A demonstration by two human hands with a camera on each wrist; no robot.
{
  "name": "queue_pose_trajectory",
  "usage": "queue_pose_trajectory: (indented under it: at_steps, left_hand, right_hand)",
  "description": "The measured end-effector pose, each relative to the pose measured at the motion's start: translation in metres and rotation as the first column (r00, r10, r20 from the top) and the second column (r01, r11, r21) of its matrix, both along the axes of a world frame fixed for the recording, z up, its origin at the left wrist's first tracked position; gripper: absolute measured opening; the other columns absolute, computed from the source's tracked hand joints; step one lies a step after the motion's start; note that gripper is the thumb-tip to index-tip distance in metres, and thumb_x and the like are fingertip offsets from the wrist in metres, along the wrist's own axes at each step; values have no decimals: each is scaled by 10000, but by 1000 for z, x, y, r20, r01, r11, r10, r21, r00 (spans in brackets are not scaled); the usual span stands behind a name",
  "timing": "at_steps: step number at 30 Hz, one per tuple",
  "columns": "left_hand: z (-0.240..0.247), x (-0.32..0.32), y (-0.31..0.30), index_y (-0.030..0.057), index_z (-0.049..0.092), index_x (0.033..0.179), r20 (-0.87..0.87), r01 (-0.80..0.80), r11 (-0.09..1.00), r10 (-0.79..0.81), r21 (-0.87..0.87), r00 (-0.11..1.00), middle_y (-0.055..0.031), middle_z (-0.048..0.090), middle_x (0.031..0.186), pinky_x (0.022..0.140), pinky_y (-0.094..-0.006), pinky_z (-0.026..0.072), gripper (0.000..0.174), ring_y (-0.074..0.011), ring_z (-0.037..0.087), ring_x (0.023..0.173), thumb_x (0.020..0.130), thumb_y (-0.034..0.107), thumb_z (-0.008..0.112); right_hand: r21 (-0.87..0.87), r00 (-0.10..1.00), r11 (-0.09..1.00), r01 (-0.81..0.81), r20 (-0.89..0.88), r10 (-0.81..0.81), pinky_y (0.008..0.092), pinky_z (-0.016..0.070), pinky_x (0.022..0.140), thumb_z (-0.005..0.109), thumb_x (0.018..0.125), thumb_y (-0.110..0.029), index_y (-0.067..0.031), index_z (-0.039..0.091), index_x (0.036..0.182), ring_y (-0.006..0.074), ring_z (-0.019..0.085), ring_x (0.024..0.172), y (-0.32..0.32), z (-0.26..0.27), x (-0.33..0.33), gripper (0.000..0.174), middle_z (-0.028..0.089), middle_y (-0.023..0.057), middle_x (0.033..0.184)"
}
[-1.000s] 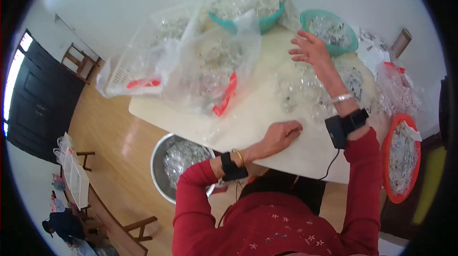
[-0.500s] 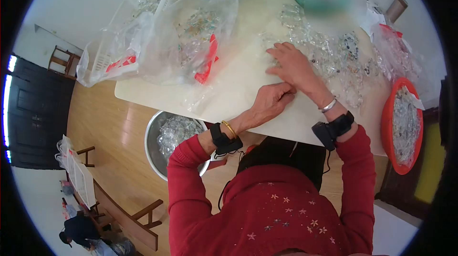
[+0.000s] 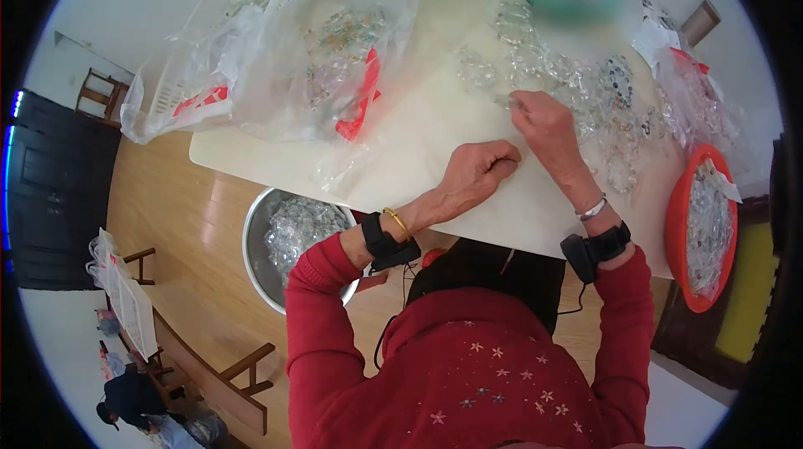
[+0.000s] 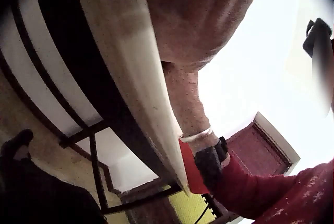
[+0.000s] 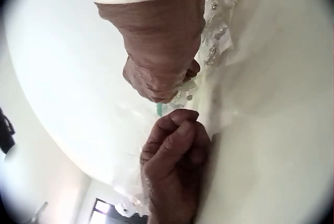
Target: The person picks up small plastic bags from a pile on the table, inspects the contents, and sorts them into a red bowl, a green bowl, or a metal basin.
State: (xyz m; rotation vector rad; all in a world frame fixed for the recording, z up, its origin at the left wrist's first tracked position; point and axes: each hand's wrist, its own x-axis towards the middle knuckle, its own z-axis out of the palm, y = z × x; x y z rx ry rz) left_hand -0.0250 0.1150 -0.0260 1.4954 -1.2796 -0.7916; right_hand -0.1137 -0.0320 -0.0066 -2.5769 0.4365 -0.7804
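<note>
2 hands work at the white table (image 3: pixel 418 148): the right hand (image 3: pixel 548 125) pinches a clear piece (image 3: pixel 507 100) between thumb and fingertips, at the 9 o'clock edge of the scattered clear pieces (image 3: pixel 598 106); the left hand (image 3: pixel 477 171) rests beside it as a curled fist, nothing visible inside. Judging by the heaped steel bowl (image 3: pixel 248 240) at 8 o'clock, a good share looks handled, yet plenty lies spread out.
</note>
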Motion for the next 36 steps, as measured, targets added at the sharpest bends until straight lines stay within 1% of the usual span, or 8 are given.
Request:
queue_pose_trajectory:
  at_steps: [2, 3, 6, 16, 22, 28, 31, 36]
  left_hand:
    - [-4, 1, -1, -5, 591, 923, -105, -28, 999, 25, -34, 994, -29, 579, 739, 601, -243, 430, 135, -102, 522, 665, 856, 105, 551]
    - [-6, 1, -3, -8, 589, 926, -157, -40, 998, 32, -49, 987, -24, 571, 734, 591, -238, 425, 143, -100, 517, 659, 865, 116, 551]
    - [4, 5, -2, -12, 582, 945, -347, -95, 995, 78, -31, 934, -23, 565, 732, 575, -227, 412, 164, -88, 508, 651, 880, 134, 542]
    - [4, 14, 2, -29, 583, 1003, -547, -155, 987, 156, 49, 822, -32, 558, 820, 585, -205, 427, 216, -82, 512, 629, 898, 150, 523]
    - [-13, 6, -7, -32, 576, 1055, -265, -259, 863, 153, -433, 952, -57, 593, 911, 685, -225, 457, 230, -104, 550, 712, 904, 128, 508]
    - [11, 4, -3, -24, 573, 1049, -589, -426, 890, 259, -162, 765, -70, 610, 915, 671, -233, 462, 210, -113, 561, 714, 884, 98, 527]
    - [12, 13, 0, -10, 577, 1001, -736, -198, 980, 126, -11, 665, -63, 614, 854, 623, -233, 457, 174, -110, 554, 670, 850, 73, 557]
    - [4, 9, -4, 8, 582, 921, -574, -97, 995, 94, 27, 813, -44, 608, 757, 570, -219, 438, 112, -95, 541, 626, 817, 51, 575]
  right_hand:
    - [666, 967, 738, 112, 99, -236, 272, 500, 618, 615, 797, -146, 36, 606, 956, 175, 608, 695, 4, 7, -6, 242, 629, 77, 792]
    - [667, 966, 736, 118, 93, -240, 272, 500, 618, 615, 797, -146, 36, 606, 956, 175, 608, 695, 4, 9, -8, 242, 629, 77, 792]
    - [931, 941, 303, -203, 271, -201, 266, 507, 590, 594, 848, -186, 40, 617, 917, 139, 596, 618, 5, 12, -13, 238, 614, 51, 730]
    - [952, 966, 258, -162, 206, -155, 264, 525, 583, 593, 863, -250, 54, 610, 954, 143, 614, 643, 15, 0, -21, 318, 625, 77, 788]
    - [988, 987, -4, -152, 152, -53, 277, 534, 566, 619, 847, -180, 31, 609, 1015, 133, 611, 637, 19, 18, -30, 271, 634, 81, 832]
    - [960, 957, 210, -185, 225, -184, 282, 535, 563, 654, 807, -128, 16, 624, 994, 116, 607, 651, 20, 8, -29, 237, 636, 70, 824]
    - [952, 946, 255, -169, 229, -228, 275, 533, 575, 666, 793, -123, 11, 631, 976, 107, 605, 657, 18, 6, -28, 230, 637, 60, 810]
    - [928, 954, 369, -52, 156, -257, 241, 505, 592, 650, 815, -176, 12, 634, 945, 107, 603, 658, 22, 10, -26, 229, 635, 51, 779]
